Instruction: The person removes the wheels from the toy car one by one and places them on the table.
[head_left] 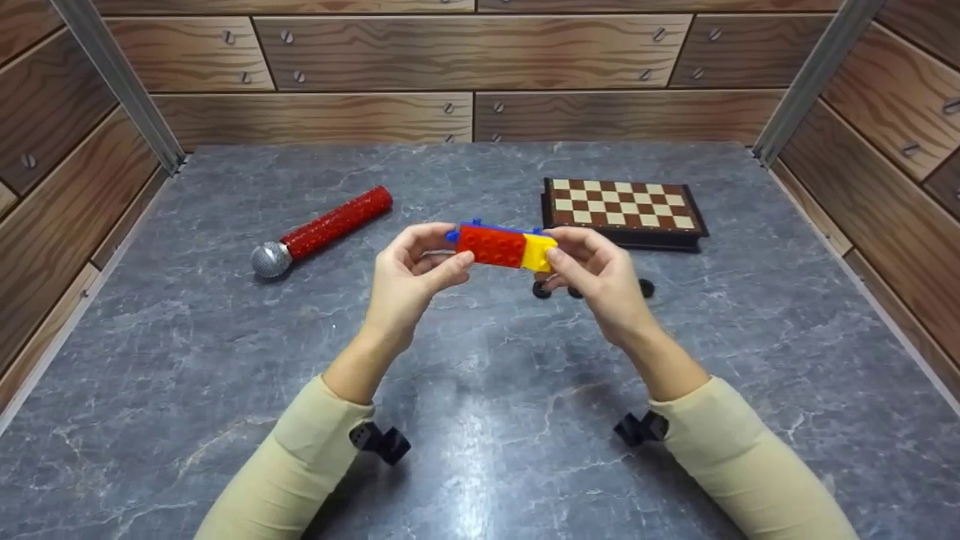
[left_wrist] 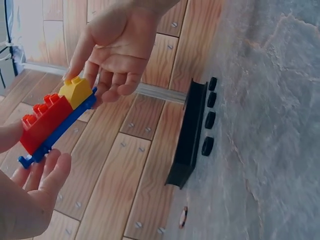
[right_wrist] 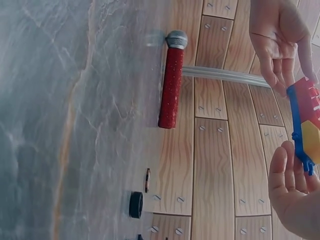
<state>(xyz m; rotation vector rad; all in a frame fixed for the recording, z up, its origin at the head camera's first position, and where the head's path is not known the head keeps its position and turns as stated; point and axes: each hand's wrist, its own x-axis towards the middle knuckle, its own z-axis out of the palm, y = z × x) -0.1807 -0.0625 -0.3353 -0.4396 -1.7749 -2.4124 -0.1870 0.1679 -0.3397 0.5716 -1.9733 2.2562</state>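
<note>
Both hands hold up a toy block vehicle between them, above the table. It has a blue base (left_wrist: 65, 129) with small pegs at its sides, a red studded brick (head_left: 491, 246) and a yellow sloped brick (head_left: 538, 253) side by side on top. My left hand (head_left: 405, 277) grips the red end between thumb and fingers. At the yellow end, my right hand (head_left: 604, 274) pinches with its thumb on the yellow brick. Several small black wheels (left_wrist: 210, 120) lie in a row on the table, partly hidden behind the right hand in the head view.
A red glittery microphone (head_left: 337, 223) with a silver head lies at the back left. A folded chessboard box (head_left: 621, 204) rests at the back right, behind the wheels. One small thin disc (left_wrist: 183, 217) is near them. Wood-patterned walls (head_left: 472, 52) enclose the marbled table (head_left: 225, 360).
</note>
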